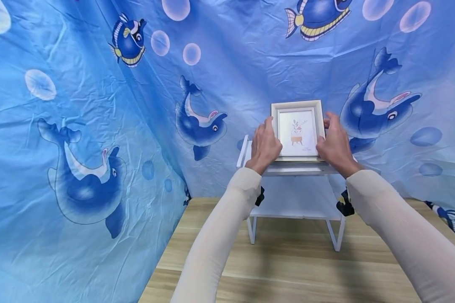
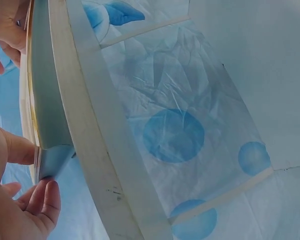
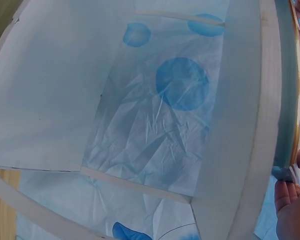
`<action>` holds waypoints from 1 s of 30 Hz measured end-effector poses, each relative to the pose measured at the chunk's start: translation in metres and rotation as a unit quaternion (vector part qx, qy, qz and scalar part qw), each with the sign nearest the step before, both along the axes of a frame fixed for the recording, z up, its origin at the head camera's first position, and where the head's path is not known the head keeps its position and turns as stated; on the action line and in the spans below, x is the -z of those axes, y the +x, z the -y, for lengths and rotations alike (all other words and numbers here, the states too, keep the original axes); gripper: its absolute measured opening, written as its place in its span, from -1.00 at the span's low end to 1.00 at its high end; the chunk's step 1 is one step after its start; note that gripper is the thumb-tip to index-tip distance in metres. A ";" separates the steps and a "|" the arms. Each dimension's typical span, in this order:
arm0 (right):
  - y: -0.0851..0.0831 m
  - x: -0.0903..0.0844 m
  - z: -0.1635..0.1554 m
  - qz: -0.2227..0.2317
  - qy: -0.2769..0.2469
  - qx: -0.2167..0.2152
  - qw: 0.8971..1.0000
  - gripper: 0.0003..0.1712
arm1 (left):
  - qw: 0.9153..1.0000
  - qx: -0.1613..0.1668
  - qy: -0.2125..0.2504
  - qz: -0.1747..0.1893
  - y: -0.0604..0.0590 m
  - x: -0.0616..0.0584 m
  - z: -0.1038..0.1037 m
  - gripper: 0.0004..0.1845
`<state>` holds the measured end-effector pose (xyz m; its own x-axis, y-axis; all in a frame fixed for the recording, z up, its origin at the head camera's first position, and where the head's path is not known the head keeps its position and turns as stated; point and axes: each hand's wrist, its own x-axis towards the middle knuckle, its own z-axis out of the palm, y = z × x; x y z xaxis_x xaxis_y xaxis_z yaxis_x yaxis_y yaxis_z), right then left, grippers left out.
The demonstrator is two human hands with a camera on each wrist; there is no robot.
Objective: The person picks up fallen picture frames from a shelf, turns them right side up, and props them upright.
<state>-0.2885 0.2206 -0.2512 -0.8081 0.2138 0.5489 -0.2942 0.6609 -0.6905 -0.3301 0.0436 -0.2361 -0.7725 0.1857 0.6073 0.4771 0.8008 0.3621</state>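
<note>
A cream picture frame (image 1: 296, 107) stands nearly upright over the top of a white two-tier stand (image 1: 295, 198), its picture of a plant in an orange pot facing me. The left hand (image 1: 264, 145) pinches its left side, thumb in front. On the opposite side, the right hand (image 1: 335, 145) grips the edge the same way. The left wrist view shows the frame (image 2: 34, 100) edge-on, with the left fingers (image 2: 22, 150) at its edge. In the right wrist view, right-hand fingers (image 3: 287, 195) hold an edge. Whether its base touches the stand, I cannot tell.
Blue cloth (image 1: 227, 92) printed with dolphins, fish and bubbles hangs behind the stand and along the left. A wood-look floor (image 1: 288, 269) lies under the stand's white legs (image 1: 336, 235). Dark straps (image 1: 345, 206) show below the sleeves.
</note>
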 end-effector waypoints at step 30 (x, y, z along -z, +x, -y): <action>0.003 -0.007 0.006 -0.019 0.016 0.011 1.000 -0.19 | 0.998 -0.006 -0.027 0.048 0.008 -0.009 0.004 -0.23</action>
<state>-0.2852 0.2142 -0.2443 -0.7821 0.2138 0.5853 -0.3037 0.6893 -0.6577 -0.3216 0.0398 -0.2266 -0.8295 0.2066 0.5189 0.4319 0.8263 0.3615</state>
